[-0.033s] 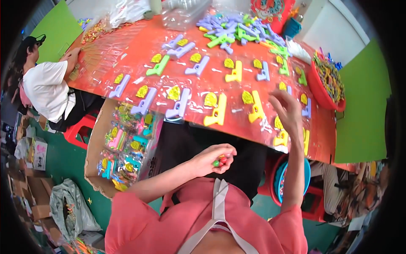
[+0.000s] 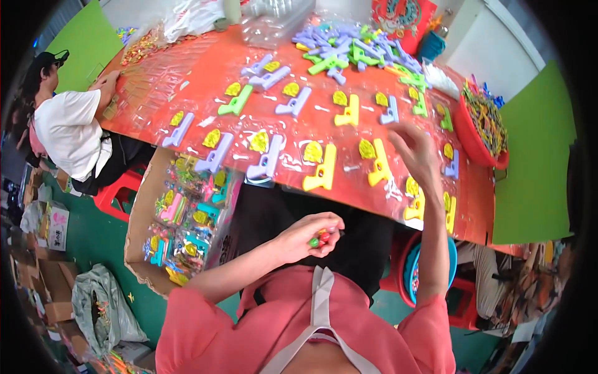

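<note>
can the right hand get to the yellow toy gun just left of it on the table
Probably yes. The right hand hovers open above the red table, and the yellow toy gun lies flat right beside it in its clear wrap. Nothing stands between them, and the left hand is down near the body holding small pieces.

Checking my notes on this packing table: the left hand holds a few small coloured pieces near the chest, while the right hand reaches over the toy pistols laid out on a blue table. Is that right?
Not quite: the table is orange-red, not blue, as the head view shows. The rest holds: the left hand holds small coloured pieces near the chest, and the right hand reaches over the toy pistols laid out in rows.
</note>
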The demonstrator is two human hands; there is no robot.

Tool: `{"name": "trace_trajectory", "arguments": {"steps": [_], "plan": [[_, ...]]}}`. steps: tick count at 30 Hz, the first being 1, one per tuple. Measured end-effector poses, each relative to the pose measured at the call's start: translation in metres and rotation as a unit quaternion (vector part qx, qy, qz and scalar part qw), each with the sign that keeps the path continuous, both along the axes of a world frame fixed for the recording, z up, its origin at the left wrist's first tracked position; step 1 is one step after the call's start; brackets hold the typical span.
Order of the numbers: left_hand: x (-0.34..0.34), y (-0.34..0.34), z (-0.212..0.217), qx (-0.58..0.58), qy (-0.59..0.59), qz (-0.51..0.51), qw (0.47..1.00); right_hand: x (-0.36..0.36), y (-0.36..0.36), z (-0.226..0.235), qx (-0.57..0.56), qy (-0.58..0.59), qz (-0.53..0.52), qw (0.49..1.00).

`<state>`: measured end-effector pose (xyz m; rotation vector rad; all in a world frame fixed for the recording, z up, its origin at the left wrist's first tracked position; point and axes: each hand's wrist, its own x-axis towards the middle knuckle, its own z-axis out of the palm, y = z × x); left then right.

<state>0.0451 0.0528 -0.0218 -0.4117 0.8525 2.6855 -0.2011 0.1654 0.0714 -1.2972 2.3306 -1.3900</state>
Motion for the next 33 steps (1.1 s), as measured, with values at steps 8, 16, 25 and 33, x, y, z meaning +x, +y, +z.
{"name": "trace_trajectory", "arguments": {"steps": [8,16,25,33], "plan": [[0.022,-0.097,0.02,0.001,0.014,0.212,0.977,-0.126,-0.202,-0.057,-0.023,0.039,-0.018,0.999],[0.003,-0.163,0.026,-0.012,0.02,0.272,0.962,-0.278,-0.235,-0.08,-0.059,0.153,-0.256,0.953],[-0.038,-0.205,0.04,-0.094,-0.013,0.266,0.959,-0.28,-0.334,-0.078,-0.013,0.056,-0.226,0.973],[-0.073,-0.207,0.048,-0.151,-0.015,0.223,0.963,-0.278,-0.34,-0.07,-0.172,-0.124,-0.142,0.967]]}}
